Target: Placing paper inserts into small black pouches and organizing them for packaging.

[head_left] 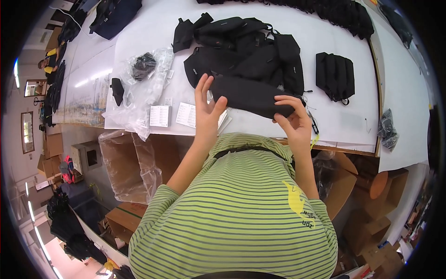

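1. The white table [144, 32] is the biggest thing, and its near edge runs just in front of the green striped shirt [232, 209]
2. A big pile [241, 56] of black bags lies on the table, out past the near edge and close to the middle
3. Clear plastic [158, 88] sits in a crumpled heap to the left of the pile
4. The black pouch [253, 95] is on the near side of the pile, right between the left hand [208, 104] and the right hand [297, 118]; its long way runs from left to right, and the right end dips a bit closer to the shirt; it hides some of the pile, so I cannot tell if the two touch
5. A black stack [334, 76] lies on the table to the right of the pile, and the right hand is the nearer one to it
6. The left hand holds the left end of the pouch, with fingers at the far corner and the thumb on the near side
7. The right hand pinches the right end, so each hand has its own end, and the hands are well apart with the pouch across the gap
8. White cards [160, 116] lie by the near edge, to the left of the left hand
9. A small black piece [117, 90] lies by the plastic, on its left side
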### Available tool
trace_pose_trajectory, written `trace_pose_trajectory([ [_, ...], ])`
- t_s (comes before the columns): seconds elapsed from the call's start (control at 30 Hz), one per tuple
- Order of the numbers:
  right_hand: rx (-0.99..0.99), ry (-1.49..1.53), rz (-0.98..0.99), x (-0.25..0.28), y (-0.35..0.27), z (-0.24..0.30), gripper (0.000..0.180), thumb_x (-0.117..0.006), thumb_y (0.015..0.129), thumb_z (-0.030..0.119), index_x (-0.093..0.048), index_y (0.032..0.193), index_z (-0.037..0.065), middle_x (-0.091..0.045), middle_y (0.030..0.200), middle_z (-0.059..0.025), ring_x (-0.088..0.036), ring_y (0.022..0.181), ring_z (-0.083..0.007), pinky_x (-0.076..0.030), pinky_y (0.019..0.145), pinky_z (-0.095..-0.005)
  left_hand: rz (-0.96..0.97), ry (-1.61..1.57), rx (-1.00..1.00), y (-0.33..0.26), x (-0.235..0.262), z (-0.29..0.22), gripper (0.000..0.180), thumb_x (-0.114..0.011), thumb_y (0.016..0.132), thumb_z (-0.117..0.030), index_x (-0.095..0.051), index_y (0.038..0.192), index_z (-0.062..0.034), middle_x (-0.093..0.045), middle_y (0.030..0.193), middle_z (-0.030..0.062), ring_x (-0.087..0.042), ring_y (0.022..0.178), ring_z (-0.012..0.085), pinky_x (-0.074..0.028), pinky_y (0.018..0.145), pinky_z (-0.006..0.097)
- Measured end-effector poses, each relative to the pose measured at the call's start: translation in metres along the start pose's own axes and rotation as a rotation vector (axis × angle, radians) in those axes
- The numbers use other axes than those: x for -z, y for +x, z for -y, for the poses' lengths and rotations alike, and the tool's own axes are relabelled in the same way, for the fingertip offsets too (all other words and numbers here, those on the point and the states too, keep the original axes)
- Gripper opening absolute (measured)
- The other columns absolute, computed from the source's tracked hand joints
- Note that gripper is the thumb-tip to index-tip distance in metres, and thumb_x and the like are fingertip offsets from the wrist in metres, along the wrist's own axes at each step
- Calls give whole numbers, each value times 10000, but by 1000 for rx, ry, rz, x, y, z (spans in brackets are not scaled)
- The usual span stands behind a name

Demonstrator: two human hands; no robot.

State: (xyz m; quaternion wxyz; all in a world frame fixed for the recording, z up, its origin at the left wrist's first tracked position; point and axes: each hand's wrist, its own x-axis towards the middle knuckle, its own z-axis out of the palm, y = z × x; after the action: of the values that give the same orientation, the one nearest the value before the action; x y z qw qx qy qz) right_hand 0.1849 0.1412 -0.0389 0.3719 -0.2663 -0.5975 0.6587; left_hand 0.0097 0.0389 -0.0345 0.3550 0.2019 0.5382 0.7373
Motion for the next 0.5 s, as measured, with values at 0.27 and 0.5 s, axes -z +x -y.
trace_pose_trajectory([
  [0.27,-210,72,-1,11,10,-10,226,-658,810,52,-599,1023,8,-609,1095,-65,-566,735,-86,-489,662,-229,89,207,-9,13,16,3,200,-700,803,-72,-607,976,-37,-583,984,27,-539,806,55,-440,594,180],
  [0.5,-252,-118,-55,39,16,-8,226,-684,803,73,-619,1011,13,-642,1042,-32,-556,635,-46,-506,575,-207,16,351,21,20,-7,10,151,-729,770,-70,-635,882,-33,-612,799,0,-498,602,32,-375,433,171],
])
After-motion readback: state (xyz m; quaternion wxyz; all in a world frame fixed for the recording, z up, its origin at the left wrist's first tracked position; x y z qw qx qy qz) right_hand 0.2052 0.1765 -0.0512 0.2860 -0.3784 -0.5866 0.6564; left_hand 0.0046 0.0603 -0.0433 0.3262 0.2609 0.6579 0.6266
